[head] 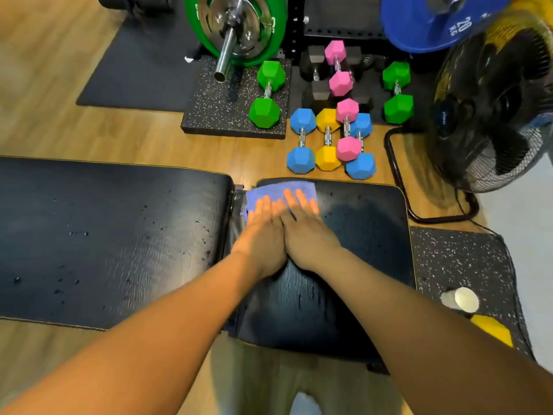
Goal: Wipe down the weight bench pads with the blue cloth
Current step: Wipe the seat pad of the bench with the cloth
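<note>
The black weight bench has two pads: a long back pad [104, 235] on the left, dotted with water drops, and a shorter seat pad [368, 229] on the right with a wet, darker patch. The blue cloth [272, 190] lies flat at the far left corner of the seat pad, next to the gap between the pads. My left hand [263, 232] and my right hand [305, 229] press side by side on the cloth, palms down and fingers stretched out flat. My hands hide the near part of the cloth.
Coloured hex dumbbells [329, 139] lie on the wooden floor just beyond the bench. A barbell with a green plate [236, 28] stands behind them. A black floor fan [493, 106] is at the right. A white bottle [462, 299] and a yellow dumbbell [493, 329] lie on the speckled mat [449, 256].
</note>
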Tool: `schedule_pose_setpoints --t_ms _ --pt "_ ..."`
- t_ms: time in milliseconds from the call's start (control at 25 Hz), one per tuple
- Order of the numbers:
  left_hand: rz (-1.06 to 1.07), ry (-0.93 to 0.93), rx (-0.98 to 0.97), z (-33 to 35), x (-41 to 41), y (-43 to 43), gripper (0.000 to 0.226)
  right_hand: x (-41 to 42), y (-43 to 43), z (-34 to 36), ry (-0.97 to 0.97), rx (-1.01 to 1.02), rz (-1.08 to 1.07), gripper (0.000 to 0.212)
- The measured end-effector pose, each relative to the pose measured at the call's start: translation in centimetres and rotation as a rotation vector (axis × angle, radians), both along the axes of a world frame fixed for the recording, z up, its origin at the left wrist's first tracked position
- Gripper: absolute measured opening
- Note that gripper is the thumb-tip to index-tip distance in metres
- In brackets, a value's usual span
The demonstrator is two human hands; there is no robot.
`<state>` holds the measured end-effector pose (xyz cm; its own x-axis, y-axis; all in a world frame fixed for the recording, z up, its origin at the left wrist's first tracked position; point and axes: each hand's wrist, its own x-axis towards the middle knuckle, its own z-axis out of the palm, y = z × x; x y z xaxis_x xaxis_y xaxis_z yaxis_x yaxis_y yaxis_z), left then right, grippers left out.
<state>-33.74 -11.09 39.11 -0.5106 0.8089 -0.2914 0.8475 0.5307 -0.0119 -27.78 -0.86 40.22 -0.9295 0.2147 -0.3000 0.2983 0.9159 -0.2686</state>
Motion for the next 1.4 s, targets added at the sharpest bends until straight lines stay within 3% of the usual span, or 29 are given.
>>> schedule_pose_setpoints --t_ms 120,240,360,440,520,600,800,880,920,960,1040,1120,1200,1320,1400 --pt "0.123 -0.057 0.052 0.7 -2.1 1.1 0.068 -2.2 1.3 -0.2 -0.039 0.035 0.029 0.061" --pt "0.034 -0.086 -0.009 0.5 -1.2 -0.1 0.067 -1.1 0.0 -0.3 -0.023 0.099 -0.008 0.058" --pt "0.035 -0.096 0.173 0.4 1.2 -2.8 0.068 2.5 -2.4 -0.4 0.093 0.074 -0.037 0.053" --pt "0.017 -0.115 0.167 0.4 3.3 -4.0 0.063 4.3 -3.7 -0.5 0.133 0.081 -0.065 0.059" --pt "-0.127 0.048 0.049 -0.3 3.8 -5.0 0.058 5.4 -4.8 -0.7 0.126 0.096 -0.084 0.06" --pt "-0.163 0.072 0.012 0.2 4.3 -5.6 0.058 6.4 -5.8 -0.6 0.12 0.12 -0.122 0.056" --pt "-0.226 0.086 0.222 0.7 9.8 -10.0 0.059 11.2 -9.8 -0.6 0.119 0.135 -0.127 0.055" --pt "-0.034 -0.118 0.46 0.6 11.6 -11.9 0.059 13.3 -11.1 -0.5 0.089 0.131 -0.115 0.055" --pt "0.034 -0.242 0.422 0.4 12.0 -12.6 0.06 14.3 -11.7 -0.3 0.057 0.119 -0.107 0.056" --pt "0.041 -0.22 0.386 0.4 12.2 -12.9 0.061 15.1 -12.1 -0.2 0.036 0.103 -0.097 0.057" --pt "-0.035 -0.036 0.439 -0.4 12.2 -13.1 0.063 15.1 -11.6 -0.1 0.037 0.103 -0.086 0.058" --pt "-0.188 0.034 0.438 -0.8 9.9 -11.3 0.064 13.0 -9.8 -0.2 0.043 0.134 -0.084 0.059" --pt "-0.326 0.12 0.24 -1.4 6.9 -8.1 0.055 9.8 -7.2 -0.3 0.034 0.122 -0.077 0.06" --pt "-0.194 0.047 0.099 -2.1 1.2 -2.9 0.053 4.4 -3.0 0.0 -0.018 0.066 -0.133 0.057" --pt "-0.055 -0.066 0.147 -1.6 -0.1 -1.4 0.052 2.5 -2.2 -0.1 -0.012 0.04 -0.178 0.057"
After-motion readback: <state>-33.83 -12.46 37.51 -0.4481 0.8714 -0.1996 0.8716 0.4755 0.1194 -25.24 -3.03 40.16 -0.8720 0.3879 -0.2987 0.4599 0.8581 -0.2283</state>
